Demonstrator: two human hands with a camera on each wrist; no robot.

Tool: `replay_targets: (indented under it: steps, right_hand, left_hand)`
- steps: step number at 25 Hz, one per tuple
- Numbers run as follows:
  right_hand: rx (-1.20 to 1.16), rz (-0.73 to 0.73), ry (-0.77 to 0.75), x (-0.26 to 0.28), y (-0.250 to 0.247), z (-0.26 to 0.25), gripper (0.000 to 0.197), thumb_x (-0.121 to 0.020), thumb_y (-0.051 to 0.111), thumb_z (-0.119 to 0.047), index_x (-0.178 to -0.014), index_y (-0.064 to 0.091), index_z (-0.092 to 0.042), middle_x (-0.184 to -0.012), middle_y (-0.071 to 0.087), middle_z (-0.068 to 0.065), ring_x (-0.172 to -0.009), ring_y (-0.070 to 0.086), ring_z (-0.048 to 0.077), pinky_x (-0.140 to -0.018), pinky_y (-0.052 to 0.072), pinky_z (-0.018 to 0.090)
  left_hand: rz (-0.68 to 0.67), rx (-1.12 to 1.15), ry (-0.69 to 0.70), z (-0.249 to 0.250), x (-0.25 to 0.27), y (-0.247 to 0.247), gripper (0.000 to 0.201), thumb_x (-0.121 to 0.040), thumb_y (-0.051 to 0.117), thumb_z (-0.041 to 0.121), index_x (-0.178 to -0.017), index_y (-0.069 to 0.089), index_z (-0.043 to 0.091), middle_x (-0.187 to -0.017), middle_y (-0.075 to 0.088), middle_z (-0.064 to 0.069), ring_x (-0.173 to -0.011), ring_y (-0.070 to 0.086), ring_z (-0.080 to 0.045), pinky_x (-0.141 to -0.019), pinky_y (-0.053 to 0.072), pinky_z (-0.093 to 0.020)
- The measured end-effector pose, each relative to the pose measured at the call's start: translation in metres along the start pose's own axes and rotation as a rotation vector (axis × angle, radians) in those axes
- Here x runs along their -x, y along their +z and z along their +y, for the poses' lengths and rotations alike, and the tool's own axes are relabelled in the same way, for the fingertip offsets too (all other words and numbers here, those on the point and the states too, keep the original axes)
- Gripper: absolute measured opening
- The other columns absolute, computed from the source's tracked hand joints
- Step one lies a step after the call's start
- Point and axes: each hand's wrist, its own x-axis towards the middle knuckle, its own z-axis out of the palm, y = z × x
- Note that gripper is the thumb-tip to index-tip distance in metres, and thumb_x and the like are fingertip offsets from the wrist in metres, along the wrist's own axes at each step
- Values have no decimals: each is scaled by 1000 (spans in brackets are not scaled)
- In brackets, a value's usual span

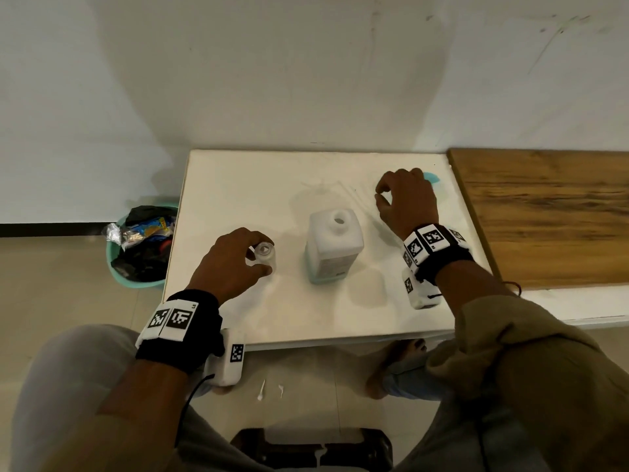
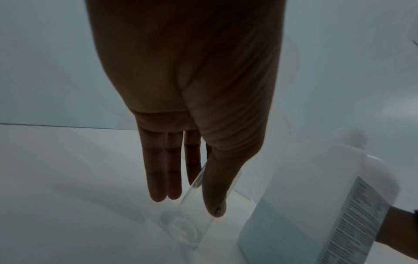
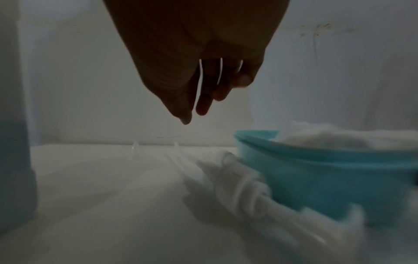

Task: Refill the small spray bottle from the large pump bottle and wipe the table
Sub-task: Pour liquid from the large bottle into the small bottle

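The small clear spray bottle (image 1: 264, 249) stands on the white table (image 1: 238, 185) with its top off, the mouth open. My left hand (image 1: 260, 259) grips it from the side; in the left wrist view the thumb (image 2: 214, 196) lies against its clear wall (image 2: 187, 230). The large white bottle (image 1: 335, 243) stands at mid-table, neck open, with blue liquid low inside (image 2: 271, 223). Its white pump (image 3: 244, 187) lies on the table beside a teal bowl (image 3: 328, 178). My right hand (image 1: 383, 195) hovers over the pump, fingers loosely curled and holding nothing.
A white cloth (image 3: 339, 137) fills the teal bowl (image 1: 433, 177) at the table's back right. A wooden board (image 1: 544, 216) adjoins the table on the right. A teal bin of rubbish (image 1: 136, 247) stands on the floor at the left. A dark stool (image 1: 313, 447) sits below.
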Motion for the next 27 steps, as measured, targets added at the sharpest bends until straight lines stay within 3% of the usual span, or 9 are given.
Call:
replay_targets:
  steps: [3,5,8,10,17,20,24,26,27]
  right_hand:
    - [-197,-186,-192,-29,7,-20,15,-90,61,-20,-104,66,-18,-101,64,0,-101,55,21,-84,49,39]
    - [-164,-297,-292,-46,13,-32,24,-91,60,-20,-115,63,-21,-110,61,1,-105,54,20,-88,49,42]
    - [-66,-370,-369,-68,26,-43,35,-93,60,-20,-128,58,-23,-124,55,5,-117,50,24,-94,47,43]
    - [-71,-374,-360,-76,38,-47,37,-92,62,-19,-129,57,-22,-123,56,5,-116,53,25,-93,47,39]
    - [-115,-280,-217,-69,56,-46,12,-90,65,-17,-101,70,-14,-101,65,7,-95,62,28,-79,48,35]
    - [-263,-210,-113,-63,42,-32,11,-84,71,-23,-86,67,-13,-91,70,5,-83,67,23,-82,50,33]
    - [-436,-79,8,-55,-1,-16,15,-82,71,-22,-82,61,-12,-85,73,4,-73,71,20,-84,41,9]
    - [-519,16,26,-47,-31,-14,18,-81,73,-25,-83,62,-10,-84,73,3,-65,71,16,-84,51,22]
    - [-574,57,34,-40,-47,-15,19,-81,74,-26,-85,64,-10,-85,73,3,-62,71,13,-75,57,27]
  left_hand:
    - [-1,-3,-15,-2,-2,0,40,-73,83,22,-104,63,37,-107,61,12,-90,62,-11,-87,54,-44]
    - [-6,0,-16,-3,-3,0,41,-73,83,23,-105,64,37,-107,61,13,-91,62,-10,-86,55,-44]
    - [-10,10,-13,-3,-5,0,41,-72,83,22,-105,64,37,-106,61,13,-92,62,-11,-85,55,-44]
    - [-14,3,-8,-3,-6,0,41,-72,83,22,-105,65,36,-105,61,13,-91,62,-11,-84,55,-44]
    - [-19,15,-7,-3,-6,-1,40,-72,83,23,-107,66,34,-105,61,12,-90,62,-10,-84,56,-43]
    - [-17,17,-13,-2,-7,-1,40,-72,83,22,-107,66,33,-105,60,13,-90,62,-10,-85,55,-43]
    - [-19,18,-24,-1,-7,0,41,-72,83,22,-109,66,30,-106,61,10,-90,62,-11,-87,54,-43]
    - [-21,7,-26,-2,-7,0,41,-72,83,23,-109,66,30,-107,62,9,-91,62,-13,-87,53,-43]
    - [-24,6,-24,-2,-6,-1,41,-72,82,23,-109,66,30,-108,62,9,-92,63,-14,-88,53,-43]
